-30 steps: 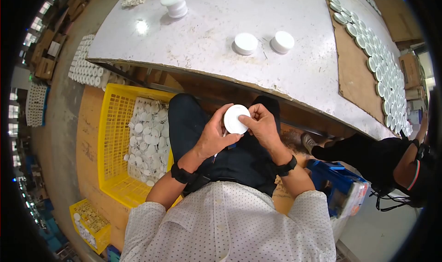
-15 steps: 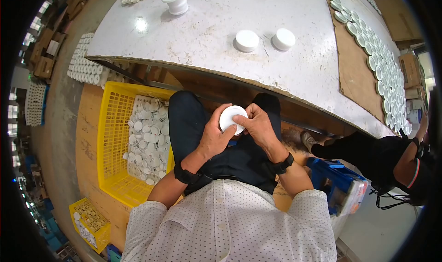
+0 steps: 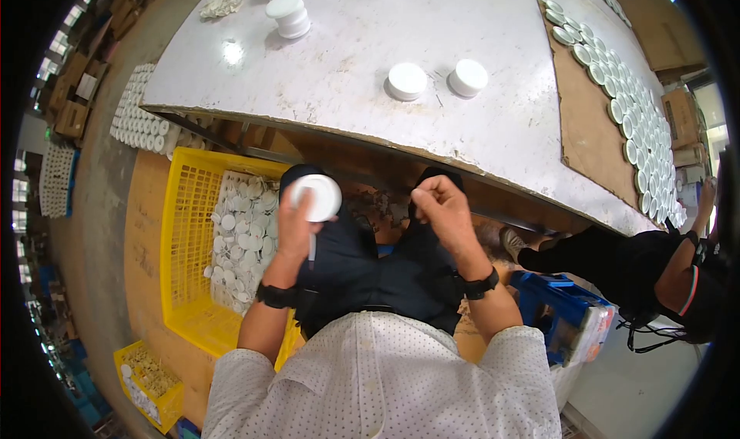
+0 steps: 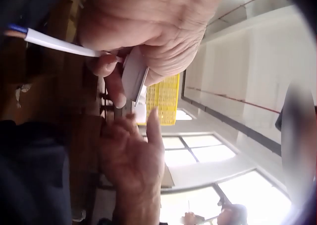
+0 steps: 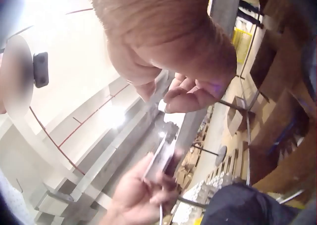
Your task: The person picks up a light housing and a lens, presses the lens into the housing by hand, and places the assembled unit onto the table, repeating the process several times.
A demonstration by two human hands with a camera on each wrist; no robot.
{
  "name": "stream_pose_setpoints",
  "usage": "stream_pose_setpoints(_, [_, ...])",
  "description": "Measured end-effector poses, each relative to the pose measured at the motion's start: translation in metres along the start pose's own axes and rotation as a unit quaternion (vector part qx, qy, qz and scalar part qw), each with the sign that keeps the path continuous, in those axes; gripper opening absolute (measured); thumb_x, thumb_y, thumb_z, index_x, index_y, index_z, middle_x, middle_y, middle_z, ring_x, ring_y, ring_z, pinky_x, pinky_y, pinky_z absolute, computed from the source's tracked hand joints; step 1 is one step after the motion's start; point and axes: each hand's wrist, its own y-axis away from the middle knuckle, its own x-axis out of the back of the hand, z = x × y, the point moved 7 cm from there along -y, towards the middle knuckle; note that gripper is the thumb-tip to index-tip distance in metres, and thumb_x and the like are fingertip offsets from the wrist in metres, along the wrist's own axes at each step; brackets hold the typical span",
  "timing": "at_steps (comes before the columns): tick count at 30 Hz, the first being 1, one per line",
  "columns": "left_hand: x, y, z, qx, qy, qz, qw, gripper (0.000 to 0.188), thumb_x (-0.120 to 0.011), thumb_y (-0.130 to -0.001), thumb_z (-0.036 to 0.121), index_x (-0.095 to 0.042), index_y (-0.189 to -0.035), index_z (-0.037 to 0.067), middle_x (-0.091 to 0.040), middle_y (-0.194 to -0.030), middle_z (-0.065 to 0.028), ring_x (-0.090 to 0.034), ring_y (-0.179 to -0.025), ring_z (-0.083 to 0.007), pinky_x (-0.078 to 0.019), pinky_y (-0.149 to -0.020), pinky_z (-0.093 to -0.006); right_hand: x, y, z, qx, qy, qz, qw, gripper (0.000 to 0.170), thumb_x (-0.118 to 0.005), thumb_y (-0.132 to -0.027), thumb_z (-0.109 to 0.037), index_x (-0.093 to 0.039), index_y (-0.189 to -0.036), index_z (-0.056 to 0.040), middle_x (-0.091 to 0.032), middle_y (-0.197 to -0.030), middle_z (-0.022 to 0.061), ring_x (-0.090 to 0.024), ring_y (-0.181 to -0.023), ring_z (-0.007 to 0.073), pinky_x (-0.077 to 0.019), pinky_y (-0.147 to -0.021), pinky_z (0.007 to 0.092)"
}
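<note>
My left hand [image 3: 293,235] grips a thin white round disc [image 3: 327,196] over my left thigh, beside the yellow crate. A white cable [image 4: 64,44] comes off the disc, with blue and brown wire ends in the left wrist view. The disc appears edge-on there, between thumb and fingers. Over the right thigh my right hand [image 3: 449,211] is raised apart from the disc, fingers loosely bent. In the right wrist view its thumb and fingers stand apart with nothing held between them.
The yellow crate [image 3: 176,285] at left holds many white discs [image 3: 245,242]. On the white table [image 3: 339,69] stand two round white pieces [image 3: 407,80] and a short stack [image 3: 287,16]. White rings [image 3: 626,115] cover cardboard at right. Another person [image 3: 617,265] is close by on the right.
Both hands were on the disc before my lap. The right hand has let go, and the left hand has carried the disc left toward the crate. The right hand has stayed about where it was.
</note>
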Motion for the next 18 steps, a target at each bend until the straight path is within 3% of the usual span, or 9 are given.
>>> stream_pose_setpoints(4, [0.12, -0.022, -0.012, -0.035, 0.034, 0.169, 0.984, 0.028, -0.043, -0.089, 0.027, -0.049, -0.107, 0.005, -0.06, -0.088, -0.009, -0.061, -0.065, -0.0179, -0.0355, -0.041, -0.0217, 0.045, -0.005, -0.023, 0.045, 0.025, 0.088, 0.995, 0.01, -0.06, -0.083, -0.014, -0.054, -0.084, -0.0066, -0.051, -0.063, -0.0029, -0.047, -0.053, 0.0037, -0.0375, -0.048, 0.0168])
stream_pose_setpoints(6, [0.199, -0.029, -0.048, 0.025, -0.029, 0.229, 0.973, 0.028, -0.044, -0.088, 0.025, -0.05, -0.107, 0.006, -0.059, -0.088, -0.0077, -0.058, -0.068, -0.0166, -0.0382, -0.044, -0.0259, 0.062, -0.008, -0.03, 0.067, 0.027, 0.104, 0.992, 0.009, -0.059, -0.084, -0.015, -0.054, -0.084, -0.0068, -0.051, -0.064, -0.0028, -0.047, -0.054, 0.0035, -0.0374, -0.048, 0.0166])
stream_pose_setpoints(9, [0.297, -0.012, -0.104, 0.075, -0.004, 0.305, 0.949, 0.03, -0.046, -0.083, 0.02, -0.05, -0.109, 0.007, -0.057, -0.091, -0.0068, -0.055, -0.075, -0.0194, -0.0427, -0.051, -0.0335, 0.078, -0.009, -0.041, 0.077, 0.035, 0.146, 0.986, 0.01, -0.058, -0.084, -0.015, -0.053, -0.084, -0.0061, -0.051, -0.066, -0.0025, -0.046, -0.055, 0.0038, -0.0377, -0.049, 0.0166])
stream_pose_setpoints(12, [0.359, 0.03, -0.125, 0.137, -0.102, 0.354, 0.92, 0.027, -0.052, -0.078, 0.019, -0.052, -0.103, 0.01, -0.055, -0.097, -0.0067, -0.053, -0.079, -0.0215, -0.0445, -0.057, -0.0363, 0.085, -0.008, -0.056, 0.078, 0.05, 0.169, 0.981, 0.011, -0.058, -0.084, -0.015, -0.053, -0.084, -0.0049, -0.051, -0.068, -0.0023, -0.047, -0.055, 0.0039, -0.0383, -0.05, 0.0166])
stream_pose_setpoints(13, [0.43, 0.051, -0.174, 0.136, -0.101, 0.351, 0.921, 0.027, -0.052, -0.078, 0.019, -0.052, -0.103, 0.01, -0.055, -0.097, -0.0067, -0.053, -0.079, -0.0215, -0.0445, -0.057, -0.0363, 0.092, -0.01, -0.057, 0.095, 0.088, 0.178, 0.975, 0.011, -0.058, -0.084, -0.014, -0.053, -0.085, -0.0039, -0.052, -0.068, -0.002, -0.047, -0.056, 0.0037, -0.039, -0.05, 0.0167])
stream_pose_setpoints(14, [0.476, 0.036, -0.205, 0.21, -0.193, 0.399, 0.871, 0.03, -0.049, -0.077, 0.015, -0.053, -0.105, 0.005, -0.055, -0.094, -0.0075, -0.055, -0.078, -0.0237, -0.0446, -0.056, -0.0356, 0.095, -0.012, -0.057, 0.098, 0.089, 0.179, 0.975, 0.011, -0.058, -0.084, -0.014, -0.053, -0.085, -0.0039, -0.052, -0.068, -0.002, -0.047, -0.056, 0.0037, -0.039, -0.05, 0.0167])
stream_pose_setpoints(18, [0.387, 0.061, -0.156, 0.268, -0.191, 0.44, 0.836, 0.024, -0.052, -0.082, 0.021, -0.054, -0.103, 0.007, -0.055, -0.095, -0.0068, -0.053, -0.077, -0.0207, -0.0459, -0.06, -0.0328, 0.105, -0.02, -0.064, 0.138, 0.138, 0.209, 0.958, 0.013, -0.058, -0.084, -0.014, -0.054, -0.087, -0.0026, -0.052, -0.069, -0.0012, -0.047, -0.056, 0.0041, -0.0402, -0.05, 0.0176])
